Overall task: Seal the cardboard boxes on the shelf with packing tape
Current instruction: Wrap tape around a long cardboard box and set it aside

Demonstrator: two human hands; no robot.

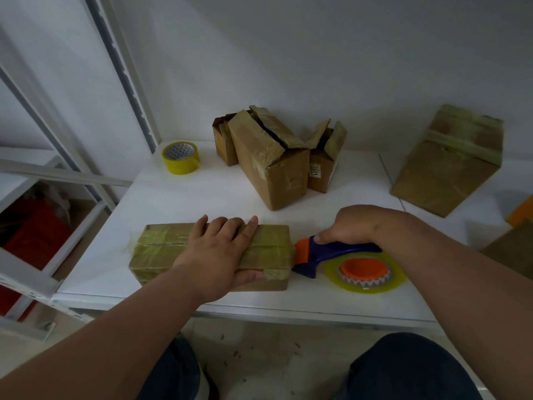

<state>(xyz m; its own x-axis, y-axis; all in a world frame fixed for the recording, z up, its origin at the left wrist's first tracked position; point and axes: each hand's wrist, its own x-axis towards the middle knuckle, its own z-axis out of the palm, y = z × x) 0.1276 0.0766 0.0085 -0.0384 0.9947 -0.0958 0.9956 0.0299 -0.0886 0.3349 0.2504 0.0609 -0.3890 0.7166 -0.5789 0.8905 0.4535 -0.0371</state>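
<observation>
A flat cardboard box (161, 249) lies near the front edge of the white shelf (184, 197), with yellowish tape along its top seam. My left hand (219, 252) rests on its top, fingers straight over the far edge and thumb on the near side. My right hand (357, 223) grips the blue handle of a tape dispenser (340, 252), whose orange head touches the box's right end. The dispenser's yellow tape roll (366, 272) lies on the shelf to the right.
A spare yellow tape roll (180, 157) stands at the back left. Three boxes with open flaps (274, 171) stand at the back middle. A taped box (450, 163) leans at the back right. Shelf uprights and red crates (34, 235) are at left.
</observation>
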